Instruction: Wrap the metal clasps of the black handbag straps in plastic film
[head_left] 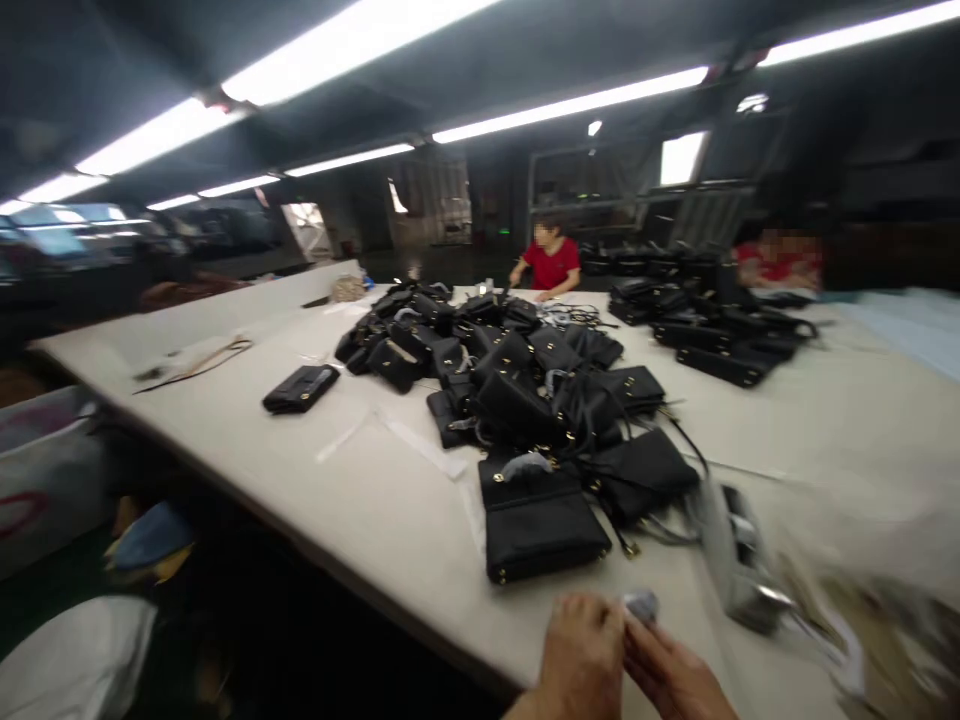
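Note:
My left hand (pixel 581 650) is at the table's near edge, its fingers curled closed. Pressed up beside it is my right hand (pixel 671 665), with thumb and fingers together. Between the fingertips a small grey, crumpled-looking piece (pixel 641 604) sticks up; blur hides what it is. Most of what the hands grip is covered by the fingers. Just beyond them a black handbag (pixel 544 530) lies flat, its handle in greyish wrapping and gold-coloured metal fittings at its corners. A large heap of similar black bags (pixel 517 390) spreads behind it.
The long white table (pixel 390 510) carries a lone black bag (pixel 300 388) at left and another pile (pixel 720 335) at right. A blurred grey tool-like object (pixel 742 560) stands right of my hands. A person in red (pixel 553 265) is across the table, another further right.

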